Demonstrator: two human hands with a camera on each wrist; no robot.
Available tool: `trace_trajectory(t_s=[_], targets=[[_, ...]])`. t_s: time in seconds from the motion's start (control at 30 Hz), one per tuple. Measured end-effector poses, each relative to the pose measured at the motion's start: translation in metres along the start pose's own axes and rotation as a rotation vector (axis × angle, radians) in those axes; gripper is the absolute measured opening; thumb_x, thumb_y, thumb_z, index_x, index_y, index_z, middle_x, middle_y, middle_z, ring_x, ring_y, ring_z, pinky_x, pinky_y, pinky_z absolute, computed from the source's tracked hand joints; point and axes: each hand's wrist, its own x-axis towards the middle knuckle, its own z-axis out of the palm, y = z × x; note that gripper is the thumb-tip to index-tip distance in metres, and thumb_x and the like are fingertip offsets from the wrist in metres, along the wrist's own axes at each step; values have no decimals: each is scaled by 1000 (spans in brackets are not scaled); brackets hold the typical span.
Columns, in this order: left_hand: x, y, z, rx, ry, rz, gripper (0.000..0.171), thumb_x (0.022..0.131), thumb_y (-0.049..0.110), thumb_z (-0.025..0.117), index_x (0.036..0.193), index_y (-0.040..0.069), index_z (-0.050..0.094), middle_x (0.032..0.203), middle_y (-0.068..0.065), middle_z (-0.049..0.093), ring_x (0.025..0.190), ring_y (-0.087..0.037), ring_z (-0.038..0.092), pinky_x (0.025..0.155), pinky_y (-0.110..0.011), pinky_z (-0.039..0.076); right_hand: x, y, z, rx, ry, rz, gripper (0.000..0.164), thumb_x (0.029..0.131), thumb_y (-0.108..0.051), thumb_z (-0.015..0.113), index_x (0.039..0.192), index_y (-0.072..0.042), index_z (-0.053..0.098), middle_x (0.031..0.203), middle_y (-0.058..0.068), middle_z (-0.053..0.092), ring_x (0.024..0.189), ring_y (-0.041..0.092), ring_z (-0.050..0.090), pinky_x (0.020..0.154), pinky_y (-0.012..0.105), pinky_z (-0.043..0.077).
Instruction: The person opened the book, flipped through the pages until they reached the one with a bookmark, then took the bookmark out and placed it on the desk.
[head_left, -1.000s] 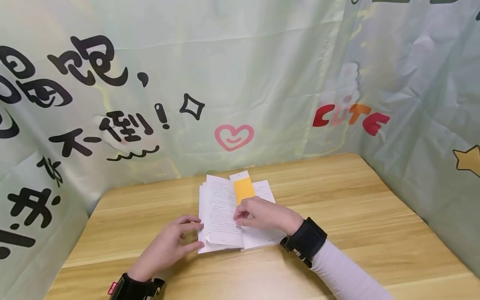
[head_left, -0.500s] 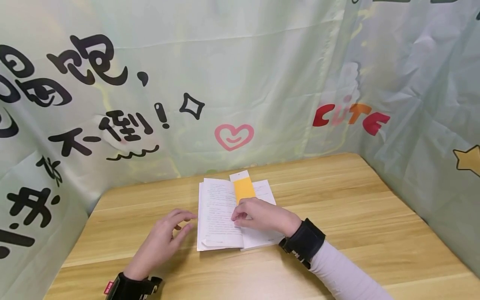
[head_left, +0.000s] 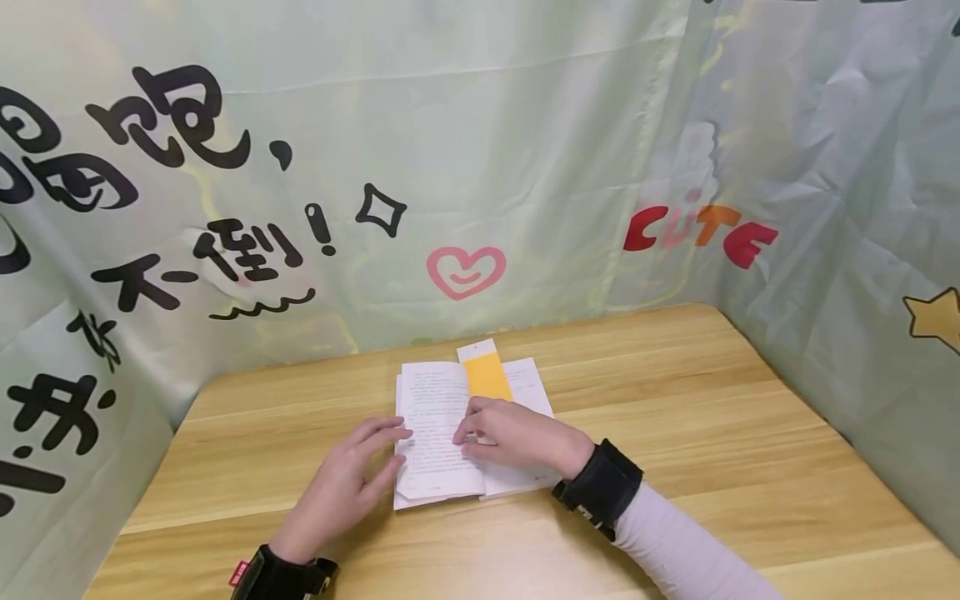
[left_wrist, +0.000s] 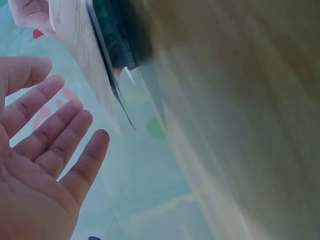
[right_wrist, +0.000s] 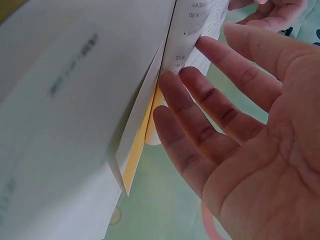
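Observation:
An open book (head_left: 438, 417) lies on the wooden table in the head view, with printed text on its left page. A bookmark-like strip (head_left: 488, 377), orange with a white top end, lies by the inner fold and sticks out past the book's far edge. My left hand (head_left: 341, 479) is at the left page edge, fingers spread and slightly bent, gripping nothing. My right hand (head_left: 521, 435) rests over the fold, fingertips on the left page, covering the strip's near end. In the right wrist view, the right hand's fingers (right_wrist: 215, 132) lie loosely extended against the page.
The wooden table (head_left: 712, 400) extends around the book on every side. Behind it hangs a pale green printed cloth (head_left: 540, 167), which also runs along the left and right sides. A black band (head_left: 603, 483) circles the right wrist.
The raised left pages have settled flatter. My left hand drew back from the page edge, then came back to it. My right hand has shifted slightly left over the fold.

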Motion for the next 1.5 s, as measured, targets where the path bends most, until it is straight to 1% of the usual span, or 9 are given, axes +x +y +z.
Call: trace_trajectory(t_s=[0.17,0.3,0.43,0.67,0.87,1.07,1.27,1.4,1.5], targets=[[-2,2,5,20,-72,2,43,89,29,68,127,11,62,140,-10,48,126,-25,46,98,-45,40,1,0,4,-10,12,7,21,95,-23,61,108,-13,73,101,-3,58,86,8,55,75,16,44],[-4,5,8,38,-175,-44,57,87,46,67,135,16,57,148,-6,39,133,-21,36,101,-45,38,2,0,6,-16,26,5,19,94,-22,62,106,-13,74,100,-3,58,86,8,55,76,16,44],[-7,7,11,42,-235,-78,69,82,56,67,139,19,54,151,-5,35,135,-21,33,100,-46,38,2,-1,9,-4,22,10,21,95,-23,62,108,-13,73,101,-3,58,86,7,55,77,16,45],[-11,8,13,24,-265,-72,77,77,58,71,139,16,53,148,-10,39,131,-26,39,98,-47,40,4,-4,13,-17,3,-13,23,95,-26,61,110,-14,73,103,-3,55,91,8,54,82,17,43],[-12,5,13,37,-304,-74,78,76,59,71,138,15,54,146,-12,41,130,-27,40,98,-48,40,4,-7,12,-51,-17,13,26,95,-31,61,112,-16,73,107,-4,54,91,7,51,83,18,43],[-12,4,13,59,-350,-90,76,76,53,74,138,14,53,146,-13,41,129,-28,42,97,-46,41,4,-10,12,-75,-15,15,26,94,-32,63,113,-16,73,108,-3,54,92,8,51,84,19,43],[-12,5,13,78,-370,-101,74,78,49,74,139,13,53,146,-13,40,128,-28,43,96,-45,42,4,-12,12,-77,-10,18,27,93,-32,63,113,-16,73,109,-3,54,93,9,51,84,20,43],[-12,5,13,71,-371,-104,73,78,48,75,138,13,53,146,-13,41,127,-28,44,96,-45,43,4,-12,12,-54,-13,24,27,94,-32,63,113,-16,72,109,-3,54,94,8,51,84,19,43],[-12,5,13,64,-369,-100,72,78,47,75,138,13,53,145,-14,41,126,-28,44,96,-44,43,3,-11,9,4,-16,31,26,94,-29,62,113,-15,72,108,-3,55,94,8,53,84,19,44]])
